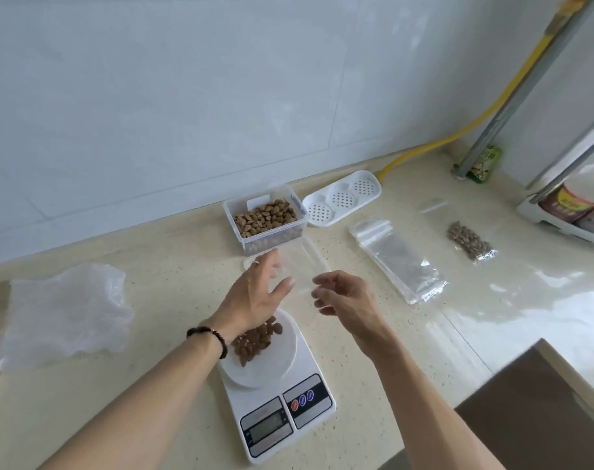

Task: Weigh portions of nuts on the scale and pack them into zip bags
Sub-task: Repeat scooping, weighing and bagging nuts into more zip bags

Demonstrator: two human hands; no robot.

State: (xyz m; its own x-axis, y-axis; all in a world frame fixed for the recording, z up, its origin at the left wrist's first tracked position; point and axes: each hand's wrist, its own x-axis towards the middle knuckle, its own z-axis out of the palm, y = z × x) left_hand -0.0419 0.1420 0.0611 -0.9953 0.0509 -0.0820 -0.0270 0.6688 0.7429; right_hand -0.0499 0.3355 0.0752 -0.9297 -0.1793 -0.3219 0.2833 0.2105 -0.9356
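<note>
Head view: both hands hold an empty clear zip bag (300, 266) above the scale (275, 385). Left hand (254, 293) grasps its left edge, right hand (343, 293) pinches its right edge. Weighed nuts (254, 339) lie on the platter; nut container (265, 218) beyond.

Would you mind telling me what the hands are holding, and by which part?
Both the left hand and right hand hold an empty zip bag, apparently near its mouth.
</note>
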